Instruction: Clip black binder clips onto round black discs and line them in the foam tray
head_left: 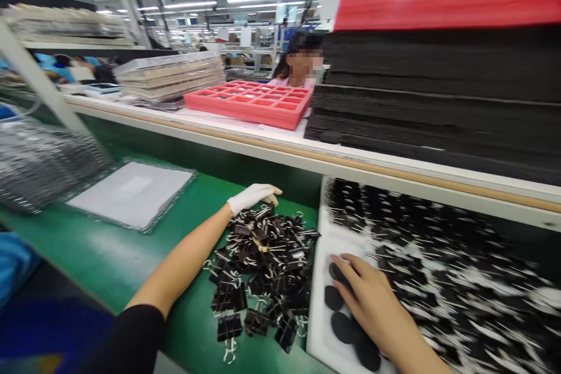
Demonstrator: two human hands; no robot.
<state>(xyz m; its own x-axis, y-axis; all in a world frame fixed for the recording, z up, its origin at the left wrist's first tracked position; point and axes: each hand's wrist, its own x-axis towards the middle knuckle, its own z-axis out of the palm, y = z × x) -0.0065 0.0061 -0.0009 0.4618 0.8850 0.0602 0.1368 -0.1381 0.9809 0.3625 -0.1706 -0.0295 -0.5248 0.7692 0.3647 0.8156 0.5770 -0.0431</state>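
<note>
Black binder clips (267, 263) with silver wire handles lie jumbled in a loose heap just left of the white tray (319, 318), tipped at many angles, some close to its edge. Along the tray's left side, flat, round black discs (334, 298) form a close row, the farthest partly hidden.

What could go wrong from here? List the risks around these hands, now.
The left hand is at the far edge of the tangled heap of binder clips, so it could snag some and scatter others. The right hand is at the black discs in the white tray, and might nudge them out of place.
</note>
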